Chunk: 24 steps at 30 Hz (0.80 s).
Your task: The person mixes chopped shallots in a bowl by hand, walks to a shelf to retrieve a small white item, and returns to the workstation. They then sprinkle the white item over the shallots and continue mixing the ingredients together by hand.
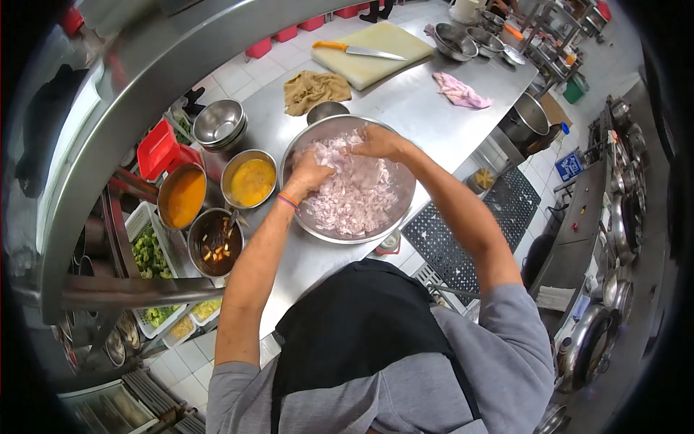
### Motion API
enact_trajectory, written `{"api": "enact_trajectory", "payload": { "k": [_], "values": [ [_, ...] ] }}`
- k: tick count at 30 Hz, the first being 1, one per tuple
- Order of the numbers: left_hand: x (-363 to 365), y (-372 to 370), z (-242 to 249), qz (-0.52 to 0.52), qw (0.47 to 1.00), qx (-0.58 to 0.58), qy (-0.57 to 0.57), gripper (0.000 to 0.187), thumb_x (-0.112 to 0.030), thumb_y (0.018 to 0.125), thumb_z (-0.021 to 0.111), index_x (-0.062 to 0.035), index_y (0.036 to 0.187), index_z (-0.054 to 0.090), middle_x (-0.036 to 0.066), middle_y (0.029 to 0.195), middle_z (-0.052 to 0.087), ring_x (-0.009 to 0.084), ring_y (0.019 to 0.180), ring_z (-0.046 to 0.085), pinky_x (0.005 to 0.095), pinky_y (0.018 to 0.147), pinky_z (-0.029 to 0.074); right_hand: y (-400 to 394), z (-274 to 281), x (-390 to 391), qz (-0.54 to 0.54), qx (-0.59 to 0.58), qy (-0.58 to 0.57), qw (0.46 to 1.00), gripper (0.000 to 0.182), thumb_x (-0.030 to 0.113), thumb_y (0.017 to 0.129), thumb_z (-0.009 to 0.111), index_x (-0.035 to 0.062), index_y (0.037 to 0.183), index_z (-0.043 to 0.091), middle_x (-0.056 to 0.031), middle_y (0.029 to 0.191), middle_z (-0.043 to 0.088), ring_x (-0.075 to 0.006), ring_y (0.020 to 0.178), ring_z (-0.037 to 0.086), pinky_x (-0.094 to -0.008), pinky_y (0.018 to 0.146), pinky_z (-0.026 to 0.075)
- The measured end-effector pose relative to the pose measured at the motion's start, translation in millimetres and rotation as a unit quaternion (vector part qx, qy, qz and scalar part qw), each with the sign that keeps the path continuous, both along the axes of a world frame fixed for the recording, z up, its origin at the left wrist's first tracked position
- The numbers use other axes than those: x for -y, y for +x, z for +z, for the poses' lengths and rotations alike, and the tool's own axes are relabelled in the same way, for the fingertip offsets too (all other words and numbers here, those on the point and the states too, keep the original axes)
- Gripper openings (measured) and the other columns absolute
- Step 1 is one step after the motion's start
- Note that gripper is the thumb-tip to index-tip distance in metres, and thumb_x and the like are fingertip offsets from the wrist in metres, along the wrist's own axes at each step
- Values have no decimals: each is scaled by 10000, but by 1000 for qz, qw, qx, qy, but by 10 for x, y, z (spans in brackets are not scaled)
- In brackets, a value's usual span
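A wide steel bowl (406,189) stands on the metal table, holding a heap of pale pink sliced meat (354,202), apparently raw. Inside it, on the left, my left hand (311,175) has its fingers curled into the slices, with the fingertips partly buried. An orange and purple band (288,200) circles that wrist. My right hand (377,142) reaches in at the far right side, its fingers bent round some slices near the rim. Left of the bowl are a smaller bowl of yellow liquid (253,182), a container of orange sauce (182,197) and a pot of dark sauce (217,246).
Behind the bowl lie a brown cloth (316,92), a cutting board (405,45) with a yellow-handled knife (361,50), and a pink cloth (460,91). Stacked steel bowls (219,121) stand at left. A metal rail (137,292) crosses the lower left, near baskets of vegetables (150,254).
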State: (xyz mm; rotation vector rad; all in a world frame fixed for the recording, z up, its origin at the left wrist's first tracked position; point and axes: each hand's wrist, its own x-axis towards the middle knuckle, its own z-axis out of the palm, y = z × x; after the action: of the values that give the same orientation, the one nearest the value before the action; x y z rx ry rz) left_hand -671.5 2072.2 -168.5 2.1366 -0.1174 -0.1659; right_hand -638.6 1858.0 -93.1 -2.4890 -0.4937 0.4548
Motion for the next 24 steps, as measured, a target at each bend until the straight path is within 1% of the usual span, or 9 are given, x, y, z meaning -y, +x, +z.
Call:
{"api": "enact_trajectory", "payload": {
  "k": [4, 5, 8, 12, 14, 16, 18, 21, 24],
  "values": [
    [98, 96, 22, 202, 911, -304, -191, 625, -245, 783, 691, 38, 1288, 458, 192, 1225, 555, 316, 1064, 585, 458, 847, 513, 335, -597, -31, -76, -80, 65, 992, 732, 470, 802, 673, -131, 1188, 518, -267, 1142, 593, -332, 1053, 581, -411, 862, 485],
    [128, 53, 97, 180, 911, -304, -211, 567, -220, 821, 663, 42, 1280, 458, 193, 1173, 584, 315, 1033, 607, 492, 817, 529, 334, -794, -130, -207, -211, 168, 940, 747, 503, 821, 628, -52, 1293, 465, -242, 1335, 457, -332, 1208, 469, -521, 946, 414],
    [163, 352, -749, 113, 858, -285, -411, 577, -220, 784, 675, 73, 1241, 477, 179, 1042, 638, 330, 900, 645, 486, 770, 537, 46, -677, -326, -217, -300, 241, 897, 705, 493, 845, 576, 44, 1364, 416, -183, 1420, 376, -330, 1284, 384, -590, 984, 340],
    [247, 123, -352, 73, 849, -246, -462, 370, -53, 769, 610, 23, 1128, 567, 139, 990, 644, 266, 828, 656, 420, 691, 561, 73, -700, -348, -222, -315, 248, 889, 562, 449, 849, 560, 107, 1292, 510, -127, 1360, 453, -298, 1252, 413, -526, 993, 355],
    [231, 40, -147, 44, 865, -210, -454, 385, -6, 748, 614, 2, 1129, 558, 110, 985, 645, 235, 850, 649, 384, 739, 554, 133, -813, -249, -182, -294, 286, 894, 503, 424, 849, 563, 102, 1234, 554, -114, 1303, 504, -270, 1216, 444, -485, 978, 387],
    [226, -144, 162, 11, 873, -157, -462, 410, 3, 738, 621, -2, 1141, 547, 97, 993, 642, 220, 866, 641, 361, 768, 545, 31, -566, -146, -142, -344, 419, 828, 280, 206, 851, 594, 46, 1080, 612, -50, 1025, 636, -153, 978, 575, -308, 826, 481],
    [64, -200, 262, -45, 913, -170, -368, 581, -68, 755, 686, -7, 1278, 443, 127, 1115, 603, 206, 935, 623, 337, 832, 517, -110, -265, -37, -121, -337, 450, 818, 288, 141, 822, 624, 4, 1075, 604, -65, 1003, 645, -150, 908, 597, -288, 795, 494],
    [-28, -437, 723, -49, 978, -132, -154, 687, -238, 742, 768, 10, 1289, 435, 155, 1092, 602, 203, 917, 624, 352, 747, 534, 59, -514, 280, -33, -208, 277, 938, 399, 175, 818, 645, -25, 1156, 574, -121, 1066, 641, -202, 971, 601, -328, 872, 492],
    [-104, -591, 1137, -18, 962, -261, -78, 720, -322, 736, 770, 32, 1280, 457, 197, 1123, 575, 229, 953, 610, 432, 651, 557, -155, -211, 434, 14, -182, 153, 971, 582, 225, 801, 676, -47, 1278, 484, -208, 1226, 561, -299, 1108, 551, -443, 970, 439]
  ]
}}
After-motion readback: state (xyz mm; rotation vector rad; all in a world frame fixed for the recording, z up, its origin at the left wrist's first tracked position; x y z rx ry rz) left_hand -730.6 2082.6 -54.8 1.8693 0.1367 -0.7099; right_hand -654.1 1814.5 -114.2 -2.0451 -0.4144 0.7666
